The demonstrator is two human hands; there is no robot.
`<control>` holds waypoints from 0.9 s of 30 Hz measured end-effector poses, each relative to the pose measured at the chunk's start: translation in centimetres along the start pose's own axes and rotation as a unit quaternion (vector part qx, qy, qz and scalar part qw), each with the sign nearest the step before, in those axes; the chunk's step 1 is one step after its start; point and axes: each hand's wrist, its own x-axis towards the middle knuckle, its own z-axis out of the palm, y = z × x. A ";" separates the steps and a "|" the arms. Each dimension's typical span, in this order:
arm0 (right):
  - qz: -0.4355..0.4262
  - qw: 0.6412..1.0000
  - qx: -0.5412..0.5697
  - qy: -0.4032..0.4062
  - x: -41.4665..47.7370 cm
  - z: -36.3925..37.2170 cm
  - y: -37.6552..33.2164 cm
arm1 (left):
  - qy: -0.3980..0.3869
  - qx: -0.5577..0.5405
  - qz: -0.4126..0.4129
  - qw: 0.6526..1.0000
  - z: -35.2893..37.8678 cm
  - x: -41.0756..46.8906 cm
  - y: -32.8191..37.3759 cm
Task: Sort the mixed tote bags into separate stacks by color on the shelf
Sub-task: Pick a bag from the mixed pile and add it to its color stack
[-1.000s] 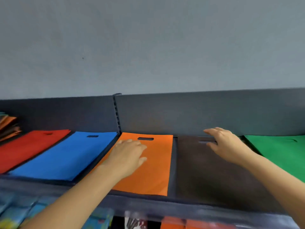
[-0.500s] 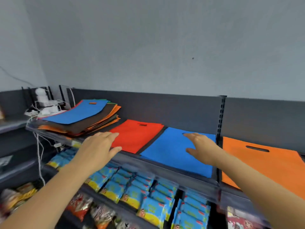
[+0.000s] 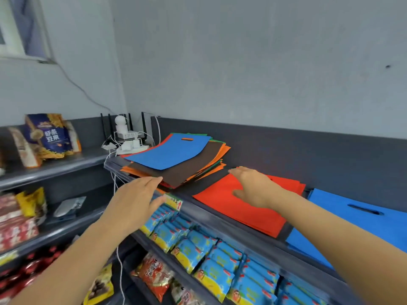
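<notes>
While both hands reach out with fingers straight and holding nothing, the left hand [image 3: 134,200] nears the mixed pile of bags [image 3: 176,158] at centre frame, the right hand [image 3: 253,187] over the red bag [image 3: 246,208], and a blue bag [image 3: 356,225] lies at right.

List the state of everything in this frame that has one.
mixed pile: unsorted, bags fanned unevenly.
blue bag: lies on top of the mixed pile.
red stack: flat, single color.
blue stack: flat, single color, partly hidden.
left hand: open, empty, fingertips at the mixed pile's front edge; contact unclear.
right hand: open, empty, over the red stack.
</notes>
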 end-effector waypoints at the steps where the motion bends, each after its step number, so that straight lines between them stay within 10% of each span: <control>1: -0.011 1.000 0.005 0.002 1.7 0.2 -0.5 | 0.001 0.003 -0.003 1.000 0.3 0.9 -0.8; 21: -0.113 0.989 0.032 -0.093 25.9 8.7 -6.4 | -0.158 -0.033 0.052 0.985 8.3 17.5 -14.7; 27: -0.040 0.998 0.033 0.035 26.7 8.8 -6.8 | -0.242 -0.109 0.105 0.958 10.3 21.0 -17.2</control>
